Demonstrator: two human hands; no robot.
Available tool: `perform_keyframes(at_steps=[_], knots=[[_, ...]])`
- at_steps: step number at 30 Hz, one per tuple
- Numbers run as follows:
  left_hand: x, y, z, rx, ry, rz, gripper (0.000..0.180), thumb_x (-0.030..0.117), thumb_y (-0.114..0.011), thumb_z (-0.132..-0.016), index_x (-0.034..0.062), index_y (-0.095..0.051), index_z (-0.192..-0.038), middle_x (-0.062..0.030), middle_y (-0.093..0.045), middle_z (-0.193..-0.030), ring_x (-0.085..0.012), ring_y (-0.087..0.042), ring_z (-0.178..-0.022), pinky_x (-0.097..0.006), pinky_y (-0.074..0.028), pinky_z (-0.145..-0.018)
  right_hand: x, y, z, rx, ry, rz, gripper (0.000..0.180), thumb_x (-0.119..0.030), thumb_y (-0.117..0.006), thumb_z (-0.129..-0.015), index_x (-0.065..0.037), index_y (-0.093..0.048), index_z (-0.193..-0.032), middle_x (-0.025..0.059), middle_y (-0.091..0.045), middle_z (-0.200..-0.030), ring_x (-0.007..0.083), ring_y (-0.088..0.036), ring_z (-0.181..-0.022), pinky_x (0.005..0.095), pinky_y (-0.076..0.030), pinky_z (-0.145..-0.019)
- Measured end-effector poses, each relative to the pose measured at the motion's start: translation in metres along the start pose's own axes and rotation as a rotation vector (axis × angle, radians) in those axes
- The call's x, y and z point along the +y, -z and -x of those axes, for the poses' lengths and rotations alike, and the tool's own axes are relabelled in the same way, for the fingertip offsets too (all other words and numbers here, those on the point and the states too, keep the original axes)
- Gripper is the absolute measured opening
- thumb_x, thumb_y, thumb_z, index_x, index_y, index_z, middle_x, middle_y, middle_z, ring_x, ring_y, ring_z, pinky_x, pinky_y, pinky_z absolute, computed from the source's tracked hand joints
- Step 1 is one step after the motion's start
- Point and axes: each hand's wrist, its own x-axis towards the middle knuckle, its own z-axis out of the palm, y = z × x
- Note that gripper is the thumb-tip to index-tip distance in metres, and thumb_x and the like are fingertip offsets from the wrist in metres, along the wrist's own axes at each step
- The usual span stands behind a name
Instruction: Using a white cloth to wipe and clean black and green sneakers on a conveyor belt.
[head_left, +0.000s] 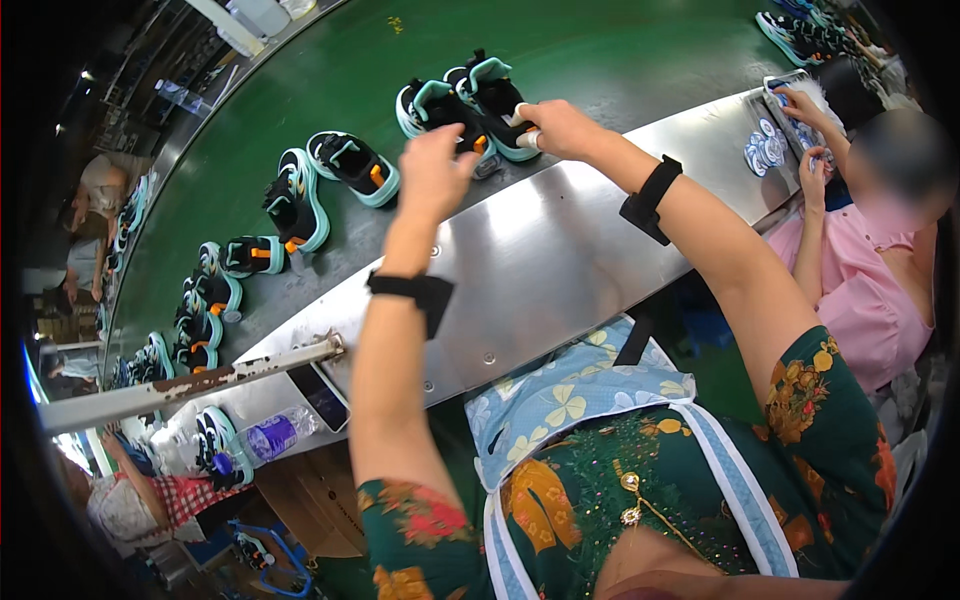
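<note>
Two black sneakers with pale mint soles stand side by side on the green belt ahead of me. My right hand grips the right sneaker near its heel, with white coverings on the thumb and a finger. In front of the left sneaker is my left hand, slightly blurred, its thumb apart from the fingers. It hides part of that shoe, so any contact is unclear. An orange heel tab shows between the hands. Black bands circle both my forearms.
More matching sneakers line the green belt to the left. A steel ledge runs before me, with a phone, a bottle and a worn white bar. At right, a person in pink handles round labels.
</note>
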Motion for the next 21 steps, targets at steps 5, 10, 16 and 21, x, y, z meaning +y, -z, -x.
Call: perform_keyframes(at_steps=[5, 10, 16, 21], knots=[[0.030, 0.016, 0.001, -0.204, 0.030, 0.112, 0.021, 0.023, -0.065, -0.083, 0.0022, -0.060, -0.087, -0.0149, -0.062, -0.091, -0.0346, -0.055, -0.088, -0.043, -0.044, -0.077, -0.041, 0.037, 0.048, -0.124, -0.008, -0.076, 0.028, -0.026, -0.071, -0.078, -0.010, -0.068, -0.101, 0.0150, -0.068, -0.090, 0.0313, -0.065, -0.088, 0.0399, -0.051, -0.076], [0.078, 0.145, 0.069, -0.751, -0.033, 0.264, 0.020, 0.010, -0.068, -0.078, 0.0031, -0.061, -0.096, -0.0138, -0.061, -0.099, -0.0323, -0.056, -0.097, -0.041, -0.042, -0.086, -0.076, 0.012, 0.164, -0.230, 0.091, -0.124, 0.025, -0.028, -0.068, -0.080, -0.010, -0.066, -0.097, 0.0175, -0.067, -0.081, 0.0353, -0.065, -0.078, 0.0414, -0.051, -0.071], [0.128, 0.172, 0.138, -0.278, 0.291, 0.144, 0.034, -0.006, -0.056, -0.078, 0.0019, -0.062, -0.111, -0.0134, -0.059, -0.115, -0.0286, -0.056, -0.103, -0.036, -0.044, -0.089, -0.102, -0.012, 0.210, -0.539, 0.247, -0.534, 0.032, -0.026, -0.067, -0.083, -0.007, -0.065, -0.108, 0.0200, -0.067, -0.088, 0.0366, -0.065, -0.082, 0.0411, -0.051, -0.072], [0.173, 0.137, 0.152, -0.321, 0.965, 0.485, 0.028, 0.007, -0.061, -0.087, -0.0035, -0.056, -0.113, -0.0154, -0.062, -0.096, -0.0188, -0.061, -0.072, -0.030, -0.050, -0.061, -0.058, 0.047, 0.149, -0.377, 0.285, -0.643, 0.027, -0.017, -0.071, -0.080, -0.012, -0.069, -0.107, 0.0091, -0.069, -0.086, 0.0217, -0.066, -0.077, 0.0349, -0.050, -0.071]])
